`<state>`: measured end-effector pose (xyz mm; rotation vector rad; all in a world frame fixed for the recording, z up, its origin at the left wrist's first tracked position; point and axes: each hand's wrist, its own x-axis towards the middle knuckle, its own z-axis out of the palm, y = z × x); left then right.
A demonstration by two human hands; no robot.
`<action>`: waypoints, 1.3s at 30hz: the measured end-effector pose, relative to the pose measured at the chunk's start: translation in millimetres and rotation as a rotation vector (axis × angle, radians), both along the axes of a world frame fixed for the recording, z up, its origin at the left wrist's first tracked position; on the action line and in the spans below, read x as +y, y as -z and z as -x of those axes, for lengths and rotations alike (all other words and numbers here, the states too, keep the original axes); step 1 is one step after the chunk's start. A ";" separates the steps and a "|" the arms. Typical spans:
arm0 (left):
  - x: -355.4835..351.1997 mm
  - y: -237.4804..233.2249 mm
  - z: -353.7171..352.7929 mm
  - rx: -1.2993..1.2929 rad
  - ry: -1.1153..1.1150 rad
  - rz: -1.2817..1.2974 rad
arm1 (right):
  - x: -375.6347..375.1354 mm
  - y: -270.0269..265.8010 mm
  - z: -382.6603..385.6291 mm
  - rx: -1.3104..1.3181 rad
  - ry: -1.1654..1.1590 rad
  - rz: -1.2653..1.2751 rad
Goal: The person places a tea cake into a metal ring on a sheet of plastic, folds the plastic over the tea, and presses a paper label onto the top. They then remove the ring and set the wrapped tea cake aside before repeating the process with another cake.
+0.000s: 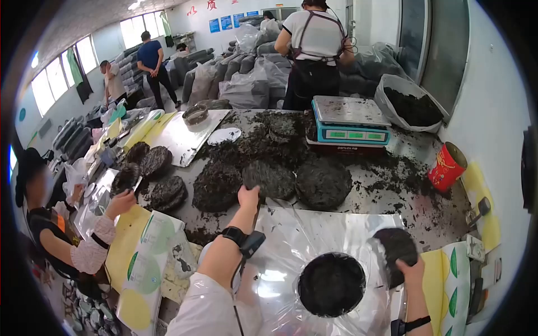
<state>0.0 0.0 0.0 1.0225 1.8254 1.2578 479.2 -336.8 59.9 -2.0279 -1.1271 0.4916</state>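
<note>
Round opening lined with clear plastic film (278, 263) holds dark crumbly material (331, 284); white plastic-lined tub (390, 105) upper right has loose dark flakes (413, 108), red printed bucket (446, 168) tilts near table's right side, contents unclear. Right hand (412, 271) grasps rough black-brown disc (395, 246) just right of the opening; left hand (249, 196) touches matted dark round cake (270, 179) between two similar ones, can't tell if gripping.

Dark, rough-edged round cakes (323, 183) flat on the metal table (417, 215), one tilted in hand (413, 272).
</note>
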 end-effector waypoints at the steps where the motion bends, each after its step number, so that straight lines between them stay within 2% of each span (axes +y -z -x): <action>1: -10.2 -5.4 -5.0 -0.079 0.015 -0.165 | -2.1 -13.8 -10.5 0.055 0.141 -0.021; 2: -19.6 -14.7 -4.4 -0.158 0.059 -0.322 | -2.2 -27.9 -22.9 0.205 0.130 -0.179; 3: 25.7 -72.7 34.2 -0.054 0.133 -0.520 | 57.3 -5.9 -1.3 0.441 0.110 -0.461; 5: -13.3 -114.2 35.9 -0.255 0.053 -0.513 | 59.2 -74.4 13.9 0.807 -0.005 -0.536; 7: -66.4 -176.1 26.3 -0.473 0.221 -0.338 | 70.8 -116.4 31.3 0.914 -0.124 -0.400; 9: -102.3 -199.3 4.6 -0.613 0.468 -0.355 | 86.8 -150.2 73.2 1.120 -0.367 -0.386; 11: -143.8 -201.4 -30.7 -0.619 0.618 -0.280 | 93.3 -174.3 120.9 1.159 -0.401 -0.307; 13: -185.1 -184.1 -63.5 -0.728 0.703 -0.186 | 102.9 -159.3 132.5 1.179 -0.544 -0.263; 14: -213.0 -184.0 -74.8 -0.736 0.697 -0.161 | 94.9 -146.2 124.4 1.173 -0.516 -0.266; 16: -242.8 -161.1 -71.5 -0.758 0.757 -0.055 | 74.0 -121.3 112.9 0.883 -0.482 -0.155; 20: -268.6 -146.3 -78.4 -0.771 0.924 0.131 | 24.7 -90.3 114.5 1.040 -0.391 -0.125; 21: -259.1 -132.0 -81.7 -0.631 1.001 0.094 | 23.3 -90.8 112.9 1.038 -0.388 -0.118; 22: -250.9 -136.4 -88.1 -0.490 1.075 0.055 | 26.7 -94.4 106.9 0.935 -0.383 -0.150; 23: -240.8 -142.5 -95.1 -0.446 0.965 -0.034 | 31.8 -98.8 100.1 0.837 -0.377 -0.184; 24: -229.6 -168.5 -103.7 -0.396 0.857 -0.113 | 39.9 -108.8 91.3 0.615 -0.381 -0.166; 25: -209.2 -184.1 -108.4 -0.350 0.989 -0.202 | 51.1 -122.7 84.6 0.395 -0.384 -0.141; 26: -187.1 -189.6 -116.5 -0.039 1.074 -0.455 | 62.5 -139.1 85.6 0.403 -0.422 -0.187; 27: -175.9 -202.6 -124.7 0.224 0.987 -0.774 | 70.0 -158.5 89.0 0.410 -0.461 -0.237; 28: -168.9 -220.3 -128.8 0.195 0.957 -0.782 | 66.8 -185.2 98.3 0.436 -0.475 -0.301; 29: -180.9 -245.0 -124.7 0.007 1.001 -0.559 | 64.0 -201.0 104.9 0.464 -0.490 -0.364; 30: -196.5 -250.7 -118.3 0.131 0.951 -0.582 | 66.7 -197.6 99.9 0.412 -0.443 -0.328; 31: -215.5 -244.6 -110.6 0.256 0.898 -0.609 | 56.2 -184.2 102.0 0.281 -0.422 -0.259; 32: -232.9 -214.0 -104.1 0.292 0.868 -0.614 | 33.0 -174.3 117.9 -0.095 -0.389 -0.172; 33: -248.1 -173.1 -98.8 0.327 0.835 -0.621 | 28.4 -132.7 118.0 -0.084 -0.403 0.001; 34: -259.4 -136.4 -96.5 0.364 0.837 -0.521 | 28.2 -66.1 112.7 -0.010 -0.441 -0.027; 35: -270.4 -107.2 -95.0 0.394 0.836 -0.414 | 21.9 -34.5 125.4 -0.037 -0.398 0.056; 36: -278.6 -91.7 -93.7 0.389 0.828 -0.403 | 17.7 4.3 132.0 -0.339 -0.405 -0.072; 37: -282.8 -82.1 -92.7 0.379 0.808 -0.353 | 14.9 -10.1 144.1 -0.386 -0.402 -0.104; 39: -273.0 -74.4 -92.9 0.374 0.783 -0.303 | 10.0 -56.9 158.2 -0.686 -0.481 -0.295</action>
